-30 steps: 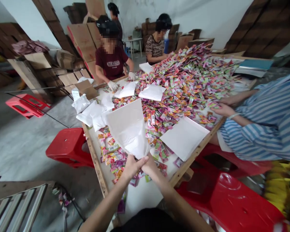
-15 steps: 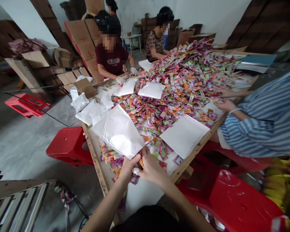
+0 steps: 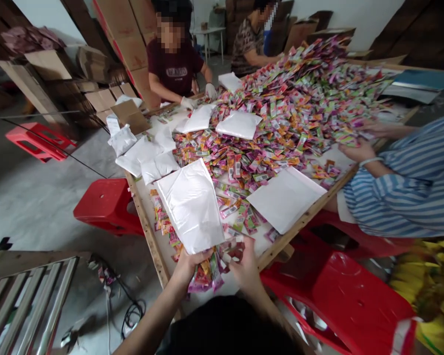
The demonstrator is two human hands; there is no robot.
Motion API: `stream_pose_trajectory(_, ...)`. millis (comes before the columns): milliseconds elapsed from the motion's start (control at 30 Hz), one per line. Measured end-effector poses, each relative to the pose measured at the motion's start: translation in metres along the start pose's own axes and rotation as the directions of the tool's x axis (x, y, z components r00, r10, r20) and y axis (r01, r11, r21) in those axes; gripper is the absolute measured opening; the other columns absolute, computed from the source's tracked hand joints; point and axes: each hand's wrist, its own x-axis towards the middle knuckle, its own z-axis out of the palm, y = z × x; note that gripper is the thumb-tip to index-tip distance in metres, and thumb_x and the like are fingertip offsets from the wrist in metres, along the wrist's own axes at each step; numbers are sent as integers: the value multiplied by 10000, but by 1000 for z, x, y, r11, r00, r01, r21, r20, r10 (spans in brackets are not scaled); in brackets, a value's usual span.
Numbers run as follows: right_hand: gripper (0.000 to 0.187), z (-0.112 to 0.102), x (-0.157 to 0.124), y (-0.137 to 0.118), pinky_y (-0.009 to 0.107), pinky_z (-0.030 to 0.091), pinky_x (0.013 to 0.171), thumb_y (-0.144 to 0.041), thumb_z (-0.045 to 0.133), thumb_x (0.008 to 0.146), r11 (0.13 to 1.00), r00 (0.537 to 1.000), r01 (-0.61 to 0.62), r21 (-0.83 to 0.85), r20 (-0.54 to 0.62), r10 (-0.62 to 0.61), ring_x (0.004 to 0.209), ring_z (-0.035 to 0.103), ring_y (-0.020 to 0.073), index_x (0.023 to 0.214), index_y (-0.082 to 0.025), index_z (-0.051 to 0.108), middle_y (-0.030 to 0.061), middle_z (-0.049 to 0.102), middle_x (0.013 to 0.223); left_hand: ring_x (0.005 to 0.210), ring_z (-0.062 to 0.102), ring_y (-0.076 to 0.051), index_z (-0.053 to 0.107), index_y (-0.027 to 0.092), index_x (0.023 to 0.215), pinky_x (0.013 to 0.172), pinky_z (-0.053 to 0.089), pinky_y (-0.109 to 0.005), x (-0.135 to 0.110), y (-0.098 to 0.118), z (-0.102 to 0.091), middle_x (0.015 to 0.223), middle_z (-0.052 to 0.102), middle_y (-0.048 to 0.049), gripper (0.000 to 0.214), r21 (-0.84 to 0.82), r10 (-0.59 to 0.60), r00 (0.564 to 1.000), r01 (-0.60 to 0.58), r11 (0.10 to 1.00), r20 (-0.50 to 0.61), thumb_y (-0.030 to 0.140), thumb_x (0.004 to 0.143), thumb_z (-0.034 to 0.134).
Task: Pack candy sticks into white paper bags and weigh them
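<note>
My left hand point(image 3: 193, 262) is closed on the near edge of a puffy white padded mailer point(image 3: 192, 207), its thumb across the top. Just below that edge, a bunch of small colourful packets point(image 3: 204, 277) shows beside the hand. I cannot tell whether the hand grips them or they poke out of the mailer. My right hand point(image 3: 244, 261) is right of the mailer's near corner, fingers curved and apart from the thumb, with something whitish at the fingers too blurred to name. A flat white mailer point(image 3: 286, 199) lies beyond it on the packets.
A large heap of packets point(image 3: 281, 113) covers the wood-edged table point(image 3: 148, 236). Filled white mailers point(image 3: 144, 155) lie at its left. Across the table works a person with gloved hands point(image 3: 188, 102); a striped sleeve point(image 3: 410, 182) reaches in from the right. Red stools point(image 3: 107, 202) stand around.
My right hand has come away from the left and shifted right and down. The mailer has turned more upright, and more packets show at its near edge. The view has tilted down.
</note>
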Motion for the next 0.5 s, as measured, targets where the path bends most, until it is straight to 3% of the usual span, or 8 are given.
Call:
stream_pose_trajectory(67,412,-4,-15,15,247,479,501,-312,554,744,993,1000,-12,-118,23,15,701,584,165,1115,-228,395,43,569,910,966,648,-290,655,115,1043,938,473,-411,-21,-13,-1,954,722,-109,608,44,-68,997,69,997,-20,311,494,827)
stream_pose_trajectory(167,66,-20,-33,26,274,463,632,-246,446,806,911,979,145,-386,186,-77,721,556,172,808,-210,501,31,558,748,1034,619,-302,619,113,1139,963,455,-412,-53,-23,-6,1041,703,-127,715,78,-202,979,202,976,-9,329,495,840)
stream_pose_trajectory(233,128,-33,-40,29,283,442,674,-216,410,822,844,944,276,-459,293,-149,737,545,176,720,-206,486,36,555,732,1120,576,-289,556,144,1244,1005,421,-399,-68,-22,-15,1167,659,-119,761,77,-272,960,267,961,68,364,562,813)
stream_pose_trajectory(333,161,-46,-42,34,278,435,674,-228,394,863,826,901,359,-434,391,-186,747,549,179,745,-204,501,43,561,754,1178,533,-259,544,196,1275,1029,388,-361,-79,-18,-38,1259,612,-80,624,116,-314,931,296,948,187,429,719,704)
stream_pose_trajectory(433,181,-49,-40,38,270,433,676,-234,408,890,828,884,371,-420,432,-176,743,544,172,732,-203,492,43,560,762,1024,600,-234,652,179,1130,911,451,-313,-79,-19,-56,1088,684,-68,461,237,-372,914,330,914,163,461,765,658)
stream_pose_trajectory(500,163,-48,-38,40,264,427,670,-224,418,895,828,874,386,-407,449,-187,735,537,165,757,-203,502,41,560,774,869,627,-211,675,150,1060,791,485,-300,-76,-21,-59,955,699,-72,475,176,-429,897,408,896,104,513,756,647)
